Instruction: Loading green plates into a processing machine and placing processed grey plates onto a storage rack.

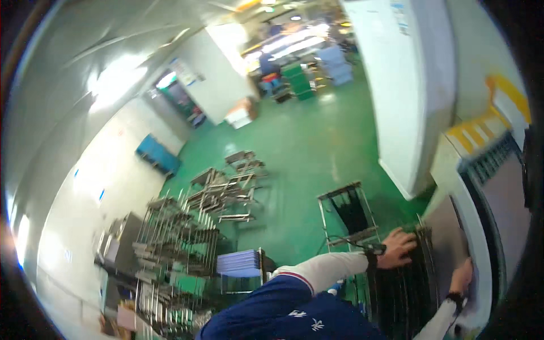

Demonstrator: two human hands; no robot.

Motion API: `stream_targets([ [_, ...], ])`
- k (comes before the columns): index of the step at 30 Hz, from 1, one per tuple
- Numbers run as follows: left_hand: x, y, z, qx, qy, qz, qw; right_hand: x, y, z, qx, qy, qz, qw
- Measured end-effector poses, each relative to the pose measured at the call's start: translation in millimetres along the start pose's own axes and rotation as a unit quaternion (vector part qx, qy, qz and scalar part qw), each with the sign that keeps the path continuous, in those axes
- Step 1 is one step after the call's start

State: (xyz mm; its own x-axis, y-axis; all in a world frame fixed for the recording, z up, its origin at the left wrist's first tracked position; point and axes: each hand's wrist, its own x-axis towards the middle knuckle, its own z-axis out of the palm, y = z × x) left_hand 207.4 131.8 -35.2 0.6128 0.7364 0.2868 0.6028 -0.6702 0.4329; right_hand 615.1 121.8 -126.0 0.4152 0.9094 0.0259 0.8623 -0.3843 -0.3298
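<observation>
My left hand (399, 250) reaches out over a metal rack (399, 294) filled with dark, upright, panel-like pieces. Its fingers are spread at the rack's top edge, and I see nothing held in them. My right hand (462, 275) is farther right, against a pale grey panel (447, 229) of a large white-edged machine or cabinet. The fingers of that hand are blurred and partly hidden, so their grip does not show. Beyond my left hand stands a smaller metal frame (348, 212) with a black sheet hanging in it.
Several metal rack carts (175, 238) crowd the left, with more frames (226, 187) behind. A rack of lilac trays (239, 264) stands near my left elbow. A white pillar (402, 96) rises ahead right. Green crates (298, 81) and a white box (240, 116) stand farther off.
</observation>
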Motion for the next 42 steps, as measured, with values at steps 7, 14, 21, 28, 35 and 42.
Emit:
stream_targets([
  [7, -5, -7, 12, -0.008, 0.039, -0.005, 0.999, 0, -16, -36, -0.06, -0.019, -0.004, 0.998],
  [14, -16, -14, 22, -0.037, 0.086, 0.031, 0.995, -32, -63, -93, -0.077, -0.046, 0.029, 0.996],
  [21, -15, -18, 30, -0.066, 0.098, 0.047, 0.992, -36, -86, -108, -0.094, -0.059, 0.026, 0.993],
  [28, -9, -15, 34, -0.06, 0.114, 0.062, 0.99, -40, -89, -114, -0.1, -0.069, 0.042, 0.992],
  [35, -8, -14, 29, -0.064, 0.121, 0.067, 0.988, -40, -91, -114, -0.104, -0.076, 0.044, 0.991],
  [42, -8, -13, 32, -0.069, 0.111, 0.059, 0.99, -43, -91, -118, -0.106, -0.08, 0.045, 0.99],
])
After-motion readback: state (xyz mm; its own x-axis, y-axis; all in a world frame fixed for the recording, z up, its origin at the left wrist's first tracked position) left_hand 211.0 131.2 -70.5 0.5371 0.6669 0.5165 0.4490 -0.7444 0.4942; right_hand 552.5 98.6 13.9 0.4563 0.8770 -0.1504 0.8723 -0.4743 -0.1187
